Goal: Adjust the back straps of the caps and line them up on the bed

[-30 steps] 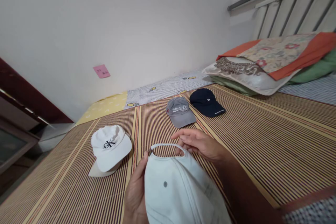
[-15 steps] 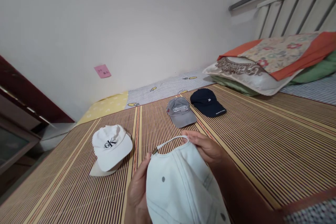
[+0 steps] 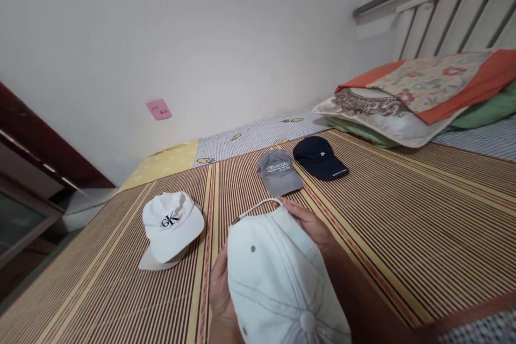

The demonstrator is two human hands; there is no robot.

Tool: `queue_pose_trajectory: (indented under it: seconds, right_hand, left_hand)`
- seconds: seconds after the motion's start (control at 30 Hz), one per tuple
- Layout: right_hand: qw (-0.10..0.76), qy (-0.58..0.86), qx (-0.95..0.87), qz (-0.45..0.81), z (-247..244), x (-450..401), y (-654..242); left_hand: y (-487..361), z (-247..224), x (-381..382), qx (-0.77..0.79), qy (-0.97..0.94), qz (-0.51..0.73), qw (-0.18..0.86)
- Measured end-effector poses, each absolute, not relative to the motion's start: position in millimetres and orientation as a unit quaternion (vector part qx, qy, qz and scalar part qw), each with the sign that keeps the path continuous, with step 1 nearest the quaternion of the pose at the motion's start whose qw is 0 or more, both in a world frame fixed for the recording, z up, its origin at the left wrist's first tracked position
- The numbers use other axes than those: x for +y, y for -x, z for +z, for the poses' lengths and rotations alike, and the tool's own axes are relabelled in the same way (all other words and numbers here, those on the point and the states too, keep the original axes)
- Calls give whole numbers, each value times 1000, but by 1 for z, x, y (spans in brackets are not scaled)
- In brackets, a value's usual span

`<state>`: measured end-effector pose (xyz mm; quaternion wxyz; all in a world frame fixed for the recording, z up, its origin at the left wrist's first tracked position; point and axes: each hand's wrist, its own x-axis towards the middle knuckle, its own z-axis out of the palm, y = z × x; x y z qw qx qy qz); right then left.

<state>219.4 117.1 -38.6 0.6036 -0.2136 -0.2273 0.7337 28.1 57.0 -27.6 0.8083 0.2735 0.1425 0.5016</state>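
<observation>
A pale mint-white baseball cap (image 3: 278, 274) is held between both hands at the bottom centre, its back strap opening facing away from me and its top button showing. My left hand (image 3: 221, 290) grips the cap's left side near the strap buckle; part of its fingers is hidden behind the cloth. On the right edge by the strap, my right hand (image 3: 308, 226) is closed on the cap with the thumb along the rim. Just beyond lie a grey cap (image 3: 278, 172) with white lettering and a navy cap (image 3: 320, 158), side by side on the mat.
To the left, a white cap (image 3: 171, 226) with a dark logo rests on top of a beige cap (image 3: 155, 263). A striped bamboo mat (image 3: 108, 252) covers the bed. Pillows (image 3: 374, 113) are piled at the right by the headboard; a pink note (image 3: 158, 109) sticks to the wall.
The held cap has tipped so that more of its crown and the top button show. Its strap has shifted slightly up and left. The other caps have stayed put.
</observation>
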Motion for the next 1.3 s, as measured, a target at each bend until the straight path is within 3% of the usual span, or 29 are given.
queue_pose_trajectory:
  seconds: [0.43, 0.8, 1.3]
  right_hand:
    - [514, 196, -377, 746, 3, 93, -236]
    - [520, 202, -394, 731, 7, 94, -237]
    - [497, 229, -467, 694, 20, 86, -251]
  left_hand:
    - [-23, -23, 59, 165, -239, 555, 780]
    - [-13, -19, 55, 93, -244, 551, 793]
    - [-33, 30, 25, 275, -205, 562, 753]
